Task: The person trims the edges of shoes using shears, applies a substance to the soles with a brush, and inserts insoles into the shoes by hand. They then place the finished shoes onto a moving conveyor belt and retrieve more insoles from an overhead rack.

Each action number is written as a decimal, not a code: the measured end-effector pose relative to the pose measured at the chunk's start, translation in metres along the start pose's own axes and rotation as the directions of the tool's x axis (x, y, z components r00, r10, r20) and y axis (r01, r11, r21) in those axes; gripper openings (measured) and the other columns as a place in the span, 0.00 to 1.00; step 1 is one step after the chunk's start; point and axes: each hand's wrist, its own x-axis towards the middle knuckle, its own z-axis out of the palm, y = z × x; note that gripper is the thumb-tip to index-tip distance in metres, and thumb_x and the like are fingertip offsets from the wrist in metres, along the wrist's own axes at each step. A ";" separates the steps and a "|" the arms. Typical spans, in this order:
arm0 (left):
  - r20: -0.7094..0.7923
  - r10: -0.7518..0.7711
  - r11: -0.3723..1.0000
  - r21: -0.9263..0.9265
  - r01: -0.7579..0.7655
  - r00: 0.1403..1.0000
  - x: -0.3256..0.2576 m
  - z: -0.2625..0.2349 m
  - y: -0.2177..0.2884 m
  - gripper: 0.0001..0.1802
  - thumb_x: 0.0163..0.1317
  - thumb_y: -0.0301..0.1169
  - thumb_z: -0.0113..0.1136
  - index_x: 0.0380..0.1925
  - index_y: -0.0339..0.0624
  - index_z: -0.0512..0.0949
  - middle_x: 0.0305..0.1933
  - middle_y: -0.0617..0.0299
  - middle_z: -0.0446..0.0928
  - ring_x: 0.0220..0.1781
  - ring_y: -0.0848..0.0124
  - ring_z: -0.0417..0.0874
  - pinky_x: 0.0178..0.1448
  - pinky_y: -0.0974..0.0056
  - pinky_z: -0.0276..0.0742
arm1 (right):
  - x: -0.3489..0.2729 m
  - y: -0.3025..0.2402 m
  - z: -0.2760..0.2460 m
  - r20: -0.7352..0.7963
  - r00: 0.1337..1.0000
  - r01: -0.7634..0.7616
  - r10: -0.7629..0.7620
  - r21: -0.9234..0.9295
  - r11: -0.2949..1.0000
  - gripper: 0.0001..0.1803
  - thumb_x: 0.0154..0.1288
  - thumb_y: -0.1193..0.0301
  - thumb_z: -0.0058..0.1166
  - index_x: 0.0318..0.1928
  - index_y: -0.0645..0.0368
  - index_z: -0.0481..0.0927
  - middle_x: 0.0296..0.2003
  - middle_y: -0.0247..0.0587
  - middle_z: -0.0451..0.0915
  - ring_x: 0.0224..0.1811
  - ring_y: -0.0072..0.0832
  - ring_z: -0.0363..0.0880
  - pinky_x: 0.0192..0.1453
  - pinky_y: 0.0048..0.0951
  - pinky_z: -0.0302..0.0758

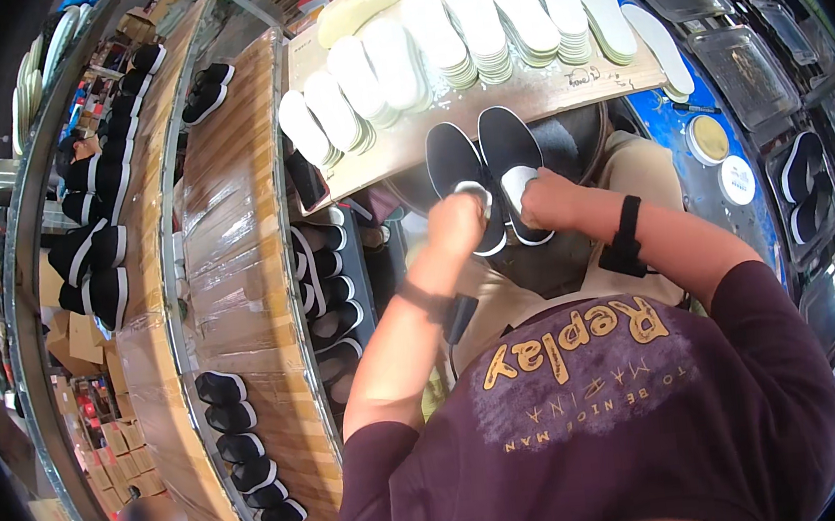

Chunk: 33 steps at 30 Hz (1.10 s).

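Two black slip-on shoes with white sole edges lie side by side before me, toes pointing away: the left shoe (453, 155) and the right shoe (508, 141). My left hand (457, 224) is closed at the opening of the left shoe, where a bit of white insole shows. At the right shoe's opening, my right hand (546, 200) is closed around the side, beside a white insole (517, 185). Both hands' fingertips are partly hidden. Just beyond the shoes, stacks of white insoles (434, 36) stand in a row on a board (397, 155).
Wooden shelves (233, 218) on the left carry several black shoes (249, 475). More shoes (338, 290) sit below, beside my left arm. A blue surface (709, 194) on the right holds a yellow-topped tin (707, 139) and a white lid (734, 180). Clear trays (746, 73) line the far right.
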 end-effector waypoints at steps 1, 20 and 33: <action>-0.001 0.006 1.000 -0.002 -0.006 1.000 0.000 -0.004 0.003 0.03 0.47 0.26 0.59 0.20 0.37 0.77 0.26 0.46 0.78 0.32 0.49 0.82 0.36 0.51 0.79 | 0.000 0.003 0.002 0.035 0.999 0.007 -0.008 0.014 1.000 0.06 0.51 0.69 0.54 0.21 0.47 0.83 0.23 0.33 0.80 0.31 0.34 0.81 0.37 0.39 0.70; 0.192 -0.034 0.980 -0.186 0.070 0.981 0.010 -0.007 0.010 0.25 0.56 0.38 0.61 0.54 0.38 0.75 0.38 0.43 0.81 0.44 0.47 0.83 0.48 0.53 0.78 | -0.013 0.010 -0.032 -0.050 0.997 -0.051 0.065 0.244 0.968 0.14 0.62 0.63 0.51 0.25 0.57 0.80 0.26 0.45 0.81 0.32 0.45 0.81 0.39 0.47 0.74; -0.376 0.107 0.969 -0.167 -0.181 0.920 -0.090 -0.096 0.042 0.32 0.37 0.63 0.68 0.17 0.41 0.77 0.23 0.58 0.75 0.29 0.55 0.79 0.32 0.56 0.74 | -0.088 0.006 -0.099 -0.437 0.748 -0.154 0.499 0.617 0.771 0.07 0.60 0.75 0.57 0.27 0.65 0.77 0.20 0.46 0.72 0.21 0.35 0.71 0.28 0.32 0.67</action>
